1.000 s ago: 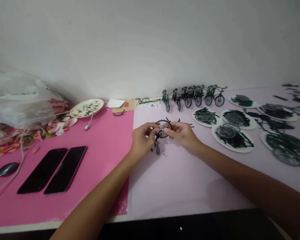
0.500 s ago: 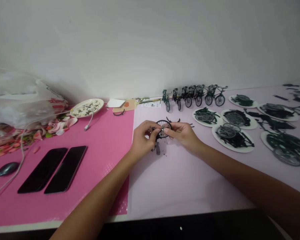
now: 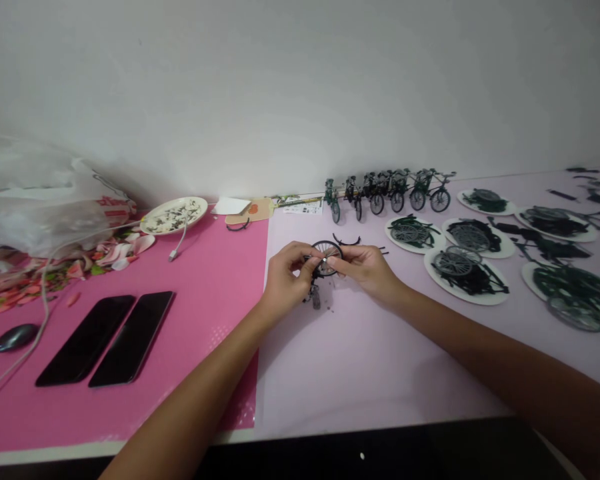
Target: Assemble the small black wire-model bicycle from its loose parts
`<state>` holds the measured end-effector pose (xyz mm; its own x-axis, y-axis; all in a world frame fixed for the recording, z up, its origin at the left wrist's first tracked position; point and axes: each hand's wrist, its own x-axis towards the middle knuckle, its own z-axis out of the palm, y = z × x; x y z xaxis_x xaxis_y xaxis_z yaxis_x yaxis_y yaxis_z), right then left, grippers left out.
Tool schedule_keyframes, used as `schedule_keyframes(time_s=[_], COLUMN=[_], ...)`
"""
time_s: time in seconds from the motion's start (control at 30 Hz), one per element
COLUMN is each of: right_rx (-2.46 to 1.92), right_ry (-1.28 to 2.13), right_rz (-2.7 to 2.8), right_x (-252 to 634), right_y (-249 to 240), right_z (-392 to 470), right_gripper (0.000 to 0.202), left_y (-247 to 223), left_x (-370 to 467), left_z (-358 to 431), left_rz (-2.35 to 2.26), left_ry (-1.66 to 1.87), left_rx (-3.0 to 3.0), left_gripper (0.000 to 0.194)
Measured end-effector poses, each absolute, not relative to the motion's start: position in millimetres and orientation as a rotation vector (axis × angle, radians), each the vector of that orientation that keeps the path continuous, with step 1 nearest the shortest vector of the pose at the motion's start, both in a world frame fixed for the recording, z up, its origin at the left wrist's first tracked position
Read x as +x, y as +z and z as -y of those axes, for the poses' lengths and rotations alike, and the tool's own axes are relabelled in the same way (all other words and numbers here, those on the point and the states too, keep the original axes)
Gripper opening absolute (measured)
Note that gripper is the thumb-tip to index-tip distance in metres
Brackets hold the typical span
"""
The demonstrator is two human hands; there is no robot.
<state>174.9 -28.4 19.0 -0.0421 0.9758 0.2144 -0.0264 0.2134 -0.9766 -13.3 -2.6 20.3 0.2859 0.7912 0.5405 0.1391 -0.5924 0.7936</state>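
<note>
Between my hands is a partly built model bicycle, its dark spoked wheel point(image 3: 334, 250) tilted up toward me. My left hand point(image 3: 289, 272) pinches the bicycle from the left, close to the wheel's hub. From the right, my right hand point(image 3: 367, 268) grips the wheel, thumb at the hub and fingers behind the rim. A grey pedal-like or seat-like part point(image 3: 316, 298) hangs below my left fingers. Much of the frame is hidden by my fingers. Tiny dark bits lie on the lilac sheet just below, and a thin curved black part point(image 3: 347, 240) lies behind the wheel.
Several finished model bicycles point(image 3: 397, 190) stand along the wall. White plates of wheels and frames point(image 3: 467, 293) fill the right side. On the pink left half are two phones point(image 3: 133, 340), a mouse point(image 3: 15, 338), a plate of small parts point(image 3: 173, 227), petals and a plastic bag point(image 3: 45, 207).
Hardly anything differs. Both hands keep their hold on the model bicycle, with only a very slight shift of the fingers.
</note>
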Motion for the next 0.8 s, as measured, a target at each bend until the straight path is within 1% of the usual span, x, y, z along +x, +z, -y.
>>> schedule_keyframes(time_s=[0.13,0.27,0.8], right_rx=[-1.022,-1.014,-1.054], right_ry=[1.096,1.103,1.073], right_rz=[1.324,1.307,1.345], right_x=[175.6,175.7,176.5], right_y=[18.1,15.6,13.2], right_z=[28.3,27.4,27.0], right_gripper=[0.035,0.037,0.040], left_y=[21.4,22.2,20.6], left_x=[-12.9,-12.8,-12.3], left_z=[4.8,5.6,3.7], left_rz=[-0.868,-0.854,-0.819], left_ry=[1.277,1.231,1.264], left_rx=[1.844,1.765,1.737], left_gripper=[0.007,0.010,0.011])
